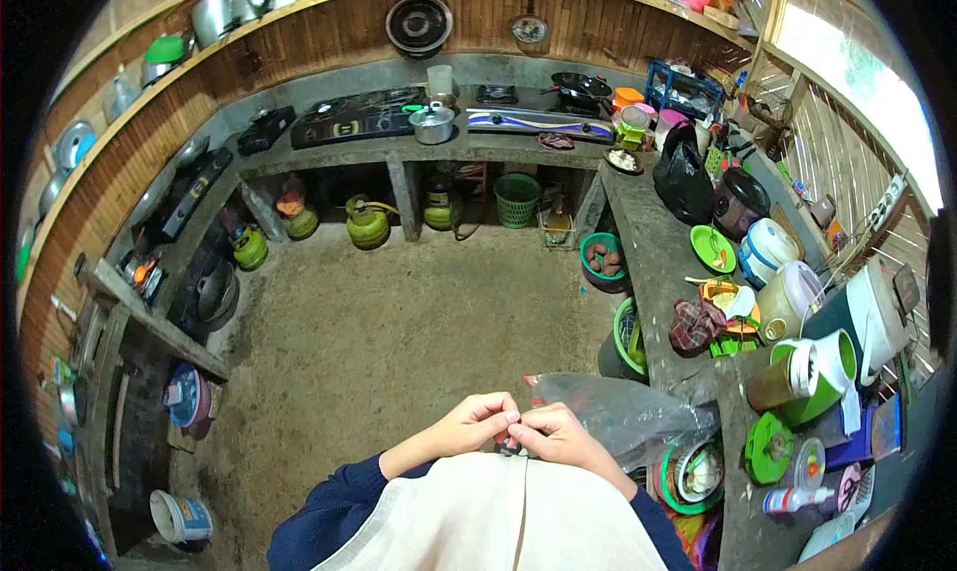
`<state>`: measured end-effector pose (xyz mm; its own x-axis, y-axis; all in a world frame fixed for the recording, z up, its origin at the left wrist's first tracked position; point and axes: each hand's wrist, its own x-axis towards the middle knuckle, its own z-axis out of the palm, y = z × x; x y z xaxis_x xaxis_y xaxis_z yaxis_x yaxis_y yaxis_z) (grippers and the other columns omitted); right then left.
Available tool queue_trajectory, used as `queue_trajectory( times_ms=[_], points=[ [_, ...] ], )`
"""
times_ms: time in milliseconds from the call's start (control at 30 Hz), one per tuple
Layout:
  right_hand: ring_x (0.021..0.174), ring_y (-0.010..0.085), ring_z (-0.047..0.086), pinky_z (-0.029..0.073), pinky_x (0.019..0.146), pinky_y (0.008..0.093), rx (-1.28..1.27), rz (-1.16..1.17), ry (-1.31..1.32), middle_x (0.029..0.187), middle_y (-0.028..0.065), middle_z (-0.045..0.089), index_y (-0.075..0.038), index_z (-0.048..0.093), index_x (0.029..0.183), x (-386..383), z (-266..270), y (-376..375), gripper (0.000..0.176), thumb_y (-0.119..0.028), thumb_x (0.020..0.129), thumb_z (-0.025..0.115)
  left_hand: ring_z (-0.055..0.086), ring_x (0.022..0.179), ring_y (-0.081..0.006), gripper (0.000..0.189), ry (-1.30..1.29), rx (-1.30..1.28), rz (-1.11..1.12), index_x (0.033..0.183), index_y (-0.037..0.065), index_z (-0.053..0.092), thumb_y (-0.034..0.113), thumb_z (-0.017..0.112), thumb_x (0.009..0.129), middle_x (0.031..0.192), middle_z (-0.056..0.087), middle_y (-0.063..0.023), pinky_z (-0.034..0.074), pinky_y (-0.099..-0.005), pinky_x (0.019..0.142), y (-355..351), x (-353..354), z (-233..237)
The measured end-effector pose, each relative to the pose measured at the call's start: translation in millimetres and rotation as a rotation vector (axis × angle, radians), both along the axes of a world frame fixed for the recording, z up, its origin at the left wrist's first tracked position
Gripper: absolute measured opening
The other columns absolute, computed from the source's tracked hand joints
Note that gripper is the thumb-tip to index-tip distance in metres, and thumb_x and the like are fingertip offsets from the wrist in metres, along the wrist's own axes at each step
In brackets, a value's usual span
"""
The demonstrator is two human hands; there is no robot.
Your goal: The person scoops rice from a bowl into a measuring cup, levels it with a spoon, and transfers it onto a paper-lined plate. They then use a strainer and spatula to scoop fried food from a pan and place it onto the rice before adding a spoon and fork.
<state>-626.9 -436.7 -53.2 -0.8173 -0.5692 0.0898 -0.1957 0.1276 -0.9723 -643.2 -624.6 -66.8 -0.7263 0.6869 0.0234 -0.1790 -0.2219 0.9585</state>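
Note:
Both of my hands meet in front of my chest, low in the middle of the view. My left hand (476, 423) has its fingers bent and pinched together. My right hand (551, 434) is pinched too, its fingertips touching those of the left. A small dark thing (508, 448) shows just under the fingertips; what it is cannot be made out. Below the hands lies the cream cloth (469, 511) over my front, with a thin strip or seam running down its middle. Dark blue sleeves cover my arms.
Counters with stoves and a silver pot (432, 125) run along the back. On the right counter (643, 262) are a black bag (683, 177), a green plate (713, 248) and several containers. Beside my right hand is a clear plastic bag (618, 412). Green gas cylinders (368, 225) stand under the back counter.

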Motion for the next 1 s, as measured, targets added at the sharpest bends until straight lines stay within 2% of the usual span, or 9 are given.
queue_trajectory(
  times_ms=[133,333,467,633,667,767,800,900,1000],
  points=[
    [0.058,0.0141,0.057,0.042,0.054,0.0273,0.074,0.033,0.015,0.068,0.0083,0.063,-0.002,0.066,0.08,-84,2,20,0.019,-0.016,0.086,0.054,0.046,0.066,-0.0049,0.019,0.051,0.004,0.006,0.083,0.006,0.05,0.019,0.045,0.094,0.072,0.055,0.0014,0.038,-0.0209,0.059,20,-79,-7],
    [0.063,0.0139,0.06,0.045,0.06,0.0266,0.064,0.109,-0.044,0.071,0.0094,0.064,-0.002,0.066,0.084,-192,-14,35,0.017,-0.014,0.087,0.054,0.05,0.067,-0.0083,0.02,-0.03,0.0,0.022,0.083,0.004,0.051,0.02,0.046,0.094,0.073,0.055,-0.0015,0.041,-0.0229,0.061,31,-180,-19],
    [0.066,0.0151,0.062,0.047,0.062,0.0272,0.012,0.077,-0.15,0.073,0.0109,0.064,-0.001,0.066,0.086,-270,-13,39,0.017,-0.014,0.087,0.054,0.045,0.066,-0.0045,0.019,0.001,0.061,-0.009,0.085,0.006,0.05,0.021,0.045,0.095,0.073,0.054,0.0014,0.037,-0.0198,0.057,39,-264,-34],
    [0.067,0.016,0.063,0.048,0.061,0.0275,0.055,0.104,0.04,0.075,0.0112,0.065,0.0,0.065,0.087,-394,-14,40,0.018,-0.013,0.087,0.053,0.046,0.067,-0.0051,0.02,0.057,0.088,-0.124,0.086,0.005,0.05,0.022,0.045,0.095,0.074,0.054,0.0002,0.038,-0.0202,0.058,36,-398,-32],
    [0.066,0.0155,0.063,0.048,0.06,0.0268,0.036,0.065,0.047,0.074,0.0106,0.065,0.001,0.065,0.084,-421,-12,37,0.018,-0.014,0.087,0.054,0.046,0.066,-0.0056,0.021,0.051,0.01,-0.119,0.085,0.005,0.05,0.022,0.045,0.095,0.075,0.055,-0.0004,0.039,-0.0207,0.059,34,-429,-27],
    [0.062,0.0131,0.06,0.045,0.056,0.0259,-0.032,-0.069,0.096,0.071,0.0095,0.065,0.001,0.065,0.081,-495,9,34,0.02,-0.015,0.087,0.055,0.046,0.065,-0.0059,0.021,0.114,0.061,-0.069,0.084,0.004,0.05,0.021,0.044,0.095,0.074,0.055,-0.0004,0.04,-0.0211,0.059,35,-508,-4],
    [0.059,0.0105,0.056,0.042,0.053,0.0253,0.034,-0.1,0.104,0.069,0.0085,0.064,0.001,0.065,0.078,-518,13,38,0.021,-0.015,0.088,0.055,0.047,0.065,-0.006,0.02,0.19,0.027,-0.09,0.084,0.004,0.05,0.019,0.044,0.095,0.074,0.055,-0.0001,0.04,-0.0214,0.059,35,-532,-1],
    [0.057,0.0087,0.053,0.04,0.051,0.0253,-0.015,-0.139,0.011,0.068,0.0078,0.063,0.001,0.065,0.078,-572,15,40,0.021,-0.015,0.088,0.055,0.047,0.066,-0.0059,0.019,0.163,-0.006,-0.181,0.084,0.004,0.05,0.018,0.044,0.095,0.074,0.055,-0.0001,0.04,-0.0214,0.06,42,-596,-3],
    [0.056,0.0126,0.055,0.041,0.052,0.0269,-0.055,-0.191,0.043,0.068,0.0098,0.063,0.001,0.063,0.078,-612,3,57,0.019,-0.014,0.087,0.056,0.045,0.064,-0.0057,0.019,0.073,-0.003,-0.246,0.084,0.004,0.05,0.019,0.045,0.095,0.072,0.053,0.0004,0.039,-0.0213,0.059,57,-645,-4]
  ],
)
